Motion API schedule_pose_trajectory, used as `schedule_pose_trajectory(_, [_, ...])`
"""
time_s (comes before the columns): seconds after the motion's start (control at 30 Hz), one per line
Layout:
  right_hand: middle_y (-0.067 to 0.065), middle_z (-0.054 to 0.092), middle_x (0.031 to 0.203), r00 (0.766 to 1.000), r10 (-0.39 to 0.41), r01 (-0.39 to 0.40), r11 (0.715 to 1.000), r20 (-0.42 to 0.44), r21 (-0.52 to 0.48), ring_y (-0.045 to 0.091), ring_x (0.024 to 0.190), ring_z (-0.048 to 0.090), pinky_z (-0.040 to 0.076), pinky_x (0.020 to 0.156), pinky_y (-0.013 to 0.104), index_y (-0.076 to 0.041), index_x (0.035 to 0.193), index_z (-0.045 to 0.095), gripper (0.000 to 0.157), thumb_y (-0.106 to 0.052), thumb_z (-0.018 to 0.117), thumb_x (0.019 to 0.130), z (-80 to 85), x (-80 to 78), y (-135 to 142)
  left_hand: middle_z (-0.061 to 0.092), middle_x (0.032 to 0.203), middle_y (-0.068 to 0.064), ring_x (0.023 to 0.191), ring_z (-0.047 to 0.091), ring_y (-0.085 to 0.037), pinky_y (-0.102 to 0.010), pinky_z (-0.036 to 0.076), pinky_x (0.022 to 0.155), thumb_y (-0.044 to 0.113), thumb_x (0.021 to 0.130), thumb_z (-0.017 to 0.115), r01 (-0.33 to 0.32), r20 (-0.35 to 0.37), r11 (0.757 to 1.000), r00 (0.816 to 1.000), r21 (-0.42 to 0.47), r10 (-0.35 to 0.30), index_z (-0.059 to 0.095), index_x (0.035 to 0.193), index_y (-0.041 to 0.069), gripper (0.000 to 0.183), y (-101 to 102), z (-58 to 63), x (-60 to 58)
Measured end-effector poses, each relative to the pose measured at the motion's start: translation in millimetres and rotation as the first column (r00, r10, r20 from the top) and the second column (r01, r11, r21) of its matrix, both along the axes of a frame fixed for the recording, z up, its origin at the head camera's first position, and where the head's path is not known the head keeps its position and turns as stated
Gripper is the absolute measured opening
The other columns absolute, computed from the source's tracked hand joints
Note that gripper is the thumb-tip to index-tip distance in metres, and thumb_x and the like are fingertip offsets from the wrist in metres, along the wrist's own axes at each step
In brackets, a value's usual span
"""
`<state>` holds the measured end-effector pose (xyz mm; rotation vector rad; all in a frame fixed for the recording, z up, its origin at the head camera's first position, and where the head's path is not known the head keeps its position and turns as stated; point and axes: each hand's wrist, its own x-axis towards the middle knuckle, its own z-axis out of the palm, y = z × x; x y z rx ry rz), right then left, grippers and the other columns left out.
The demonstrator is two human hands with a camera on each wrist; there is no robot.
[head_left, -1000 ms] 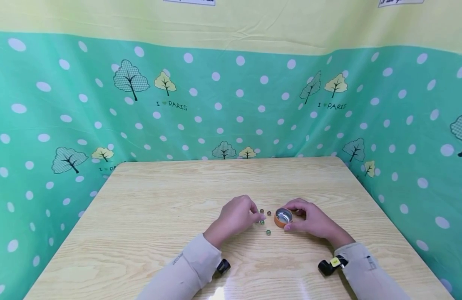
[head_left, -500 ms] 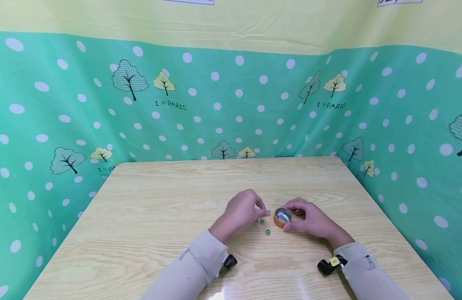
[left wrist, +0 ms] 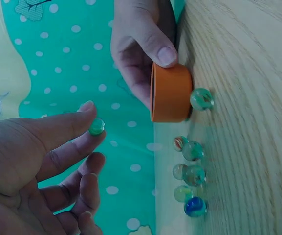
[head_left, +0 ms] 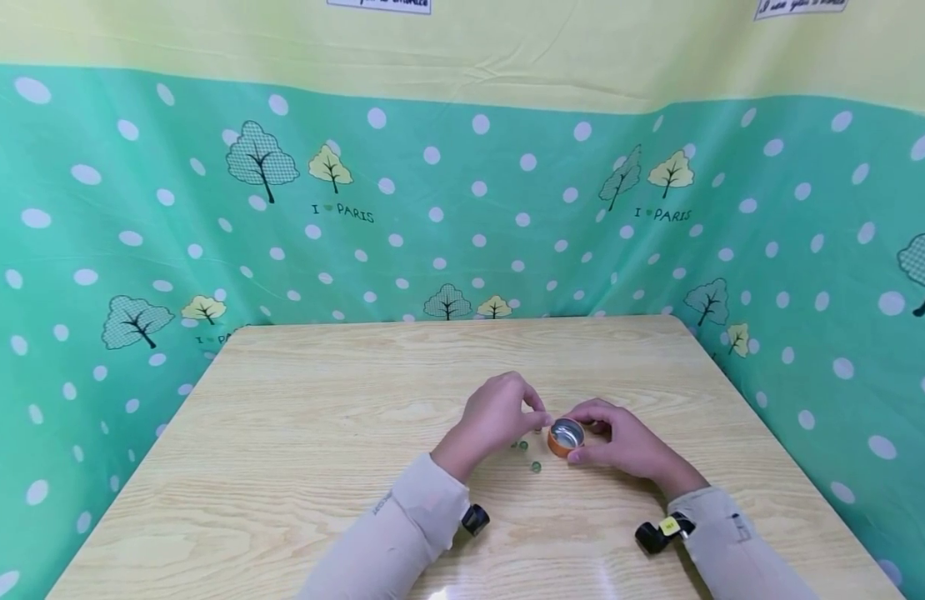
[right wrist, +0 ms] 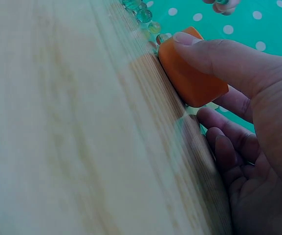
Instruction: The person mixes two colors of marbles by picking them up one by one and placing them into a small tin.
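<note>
Between thumb and index finger, my left hand [head_left: 500, 412] pinches a green glass marble [left wrist: 97, 127], held above the table just left of a small orange bowl [head_left: 558, 443] with a shiny metal inside. My right hand [head_left: 620, 437] grips that bowl from its right side, thumb at the near wall, and the bowl stands upright on the table. Loose marbles lie left of the bowl; the left wrist view shows a clear green one [left wrist: 202, 99] close by it, a blue one [left wrist: 195, 207] and several others. The bowl's bottom is hard to make out.
The light wooden table [head_left: 342, 375] reaches back to a green dotted curtain [head_left: 432, 208], which hangs behind it and along both sides. Black wrist cameras sit on both sleeves, the left one [head_left: 475, 520] low over the tabletop.
My left hand has moved right and slightly away from me, from over the loose marbles to beside the bowl, and now pinches a marble. My right hand and the bowl have stayed put.
</note>
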<state>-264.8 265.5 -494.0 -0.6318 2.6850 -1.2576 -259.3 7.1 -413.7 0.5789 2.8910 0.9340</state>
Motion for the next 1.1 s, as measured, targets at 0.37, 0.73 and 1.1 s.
schedule_pose_trajectory(0.37, [-0.012,0.066,0.121,1.0,0.003,-0.003,1.0,0.011,-0.011,0.016,0.111,0.059,0.047,0.098,0.037,-0.036,0.12,0.071,0.05,-0.048,0.091,0.076,1.7,2.7,-3,0.067,0.104,0.004,0.087,0.055,-0.007,-0.026,0.048,0.075,0.04,0.088,0.083,-0.002,-0.007,1.0,1.0,0.0,0.002,0.079,0.082,0.027,0.015,8,-1.2,-0.7])
schedule_pose_trajectory(0.73, [-0.013,0.066,0.12,1.0,0.005,-0.005,1.0,-0.009,0.006,0.015,0.109,0.059,0.047,0.096,0.036,-0.036,0.121,0.07,0.05,-0.049,0.09,0.077,2.4,2.5,-4,0.067,0.098,0.012,0.088,0.057,-0.006,-0.027,0.049,0.075,0.038,0.086,0.086,-0.003,0.008,1.0,1.0,0.003,0.003,0.079,0.08,0.028,0.013,8,-8.3,-2.1])
schedule_pose_trajectory(1.1, [-0.012,0.065,0.123,1.0,-0.015,0.015,1.0,0.011,0.003,0.017,0.113,0.058,0.046,0.101,0.041,-0.038,0.12,0.07,0.049,-0.046,0.09,0.077,3.2,3.6,-1,0.066,0.098,0.011,0.088,0.055,-0.005,-0.026,0.047,0.074,0.036,0.086,0.086,0.019,0.013,1.0,1.0,-0.003,-0.019,0.079,0.079,0.029,0.012,16,-9.5,2.6])
